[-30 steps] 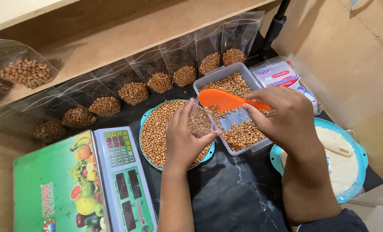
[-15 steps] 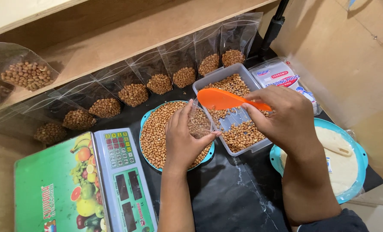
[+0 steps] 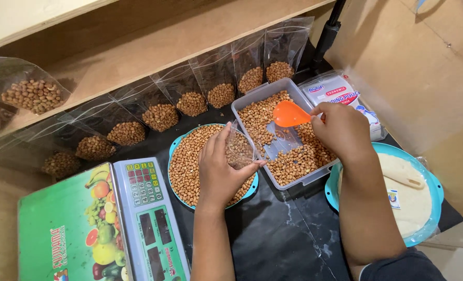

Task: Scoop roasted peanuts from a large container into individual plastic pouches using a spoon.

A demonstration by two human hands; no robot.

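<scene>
My left hand (image 3: 220, 169) grips a clear plastic pouch (image 3: 240, 148) held open above the round blue tray of peanuts (image 3: 187, 161). A few peanuts show through the pouch. My right hand (image 3: 343, 130) holds an orange scoop (image 3: 289, 114) by its handle, with the bowl of the scoop over the clear rectangular tub of peanuts (image 3: 286, 138). The scoop is to the right of the pouch and apart from it.
A green digital scale (image 3: 101, 224) sits at the front left. Several filled clear pouches (image 3: 161, 117) stand in a row against the wooden shelf. A pack of pouches (image 3: 340, 93) lies behind the tub. A blue tray with pale bags (image 3: 413, 192) is at right.
My right hand has drawn the orange scoop away from the pouch mouth, to the right and back over the tub. My left hand and the pouch have stayed in place.
</scene>
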